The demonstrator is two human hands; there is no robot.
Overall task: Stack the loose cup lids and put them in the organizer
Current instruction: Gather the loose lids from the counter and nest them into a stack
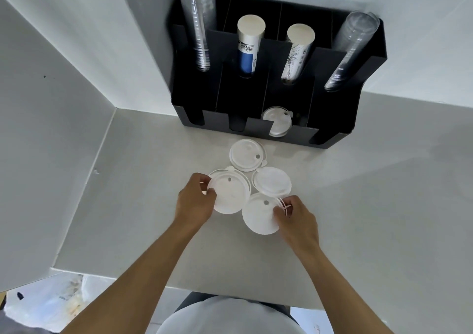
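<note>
Nearest on the pale counter [358,205], the right hand [297,221] pinches the right edge of a small stack of white cup lids [259,216], thumb on top and fingers at the rim. Just to its left and slightly farther, the left hand [195,200] grips the left edge of a second lid stack [230,195], fingers curled around the rim; this stack overlaps the near one. Beyond them, a single white lid [271,181] lies flat to the right, touching both stacks, and another lid [247,154] lies farther still, just in front of the organizer. The black organizer [330,98] stands against the far wall. One of its low front slots holds a few lids [276,121]. Behind, the tall slots hold a clear cup stack [199,21] at left, two paper cup stacks [249,41] in the middle, and another clear stack [350,52] at right.
</note>
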